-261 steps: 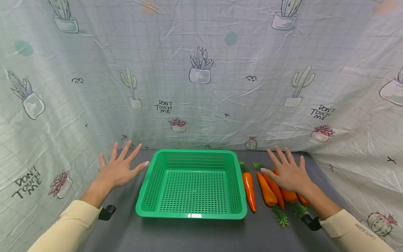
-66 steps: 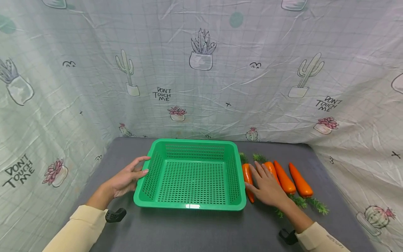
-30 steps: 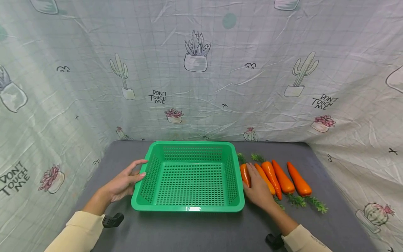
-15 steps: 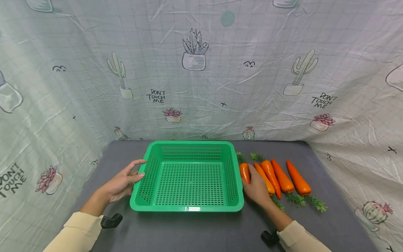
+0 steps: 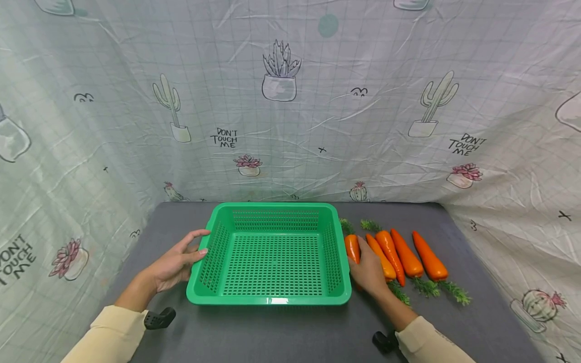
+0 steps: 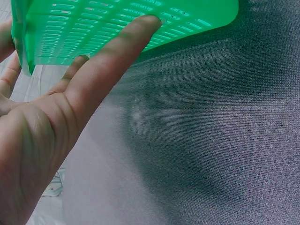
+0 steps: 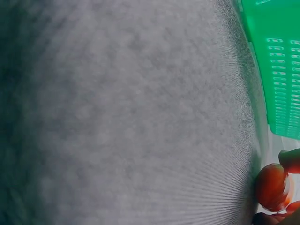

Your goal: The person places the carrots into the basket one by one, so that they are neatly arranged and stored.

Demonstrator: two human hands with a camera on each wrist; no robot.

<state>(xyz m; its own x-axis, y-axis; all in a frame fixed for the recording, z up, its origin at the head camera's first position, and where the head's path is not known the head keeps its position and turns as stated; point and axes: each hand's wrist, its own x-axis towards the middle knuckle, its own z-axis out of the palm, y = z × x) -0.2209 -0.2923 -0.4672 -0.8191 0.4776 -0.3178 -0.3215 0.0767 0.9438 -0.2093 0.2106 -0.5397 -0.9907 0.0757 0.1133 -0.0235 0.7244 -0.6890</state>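
A green plastic basket (image 5: 274,264) with slotted walls sits on the grey table. My left hand (image 5: 174,264) holds its left side, with thumb and index finger at the rim and other fingers against the outer wall (image 6: 117,23) in the left wrist view. Right of the basket, my right hand (image 5: 368,267) grips the leftmost carrot (image 5: 352,248), its thumb on the basket side. That carrot's lower part is hidden by the hand. In the right wrist view, the tip of the orange carrot (image 7: 272,187) shows between the fingers (image 7: 290,160).
Several more carrots lie in a row to the right, among them a slim one (image 5: 392,257) and a thick one (image 5: 428,257) at the far end. Their green tops (image 5: 456,292) point different ways. A patterned cloth (image 5: 290,121) hangs behind and beside the grey table (image 5: 272,335).
Both hands were spread flat in the air at first. The left has come to the basket's side; the right has moved left over the carrots and taken hold of the leftmost one.
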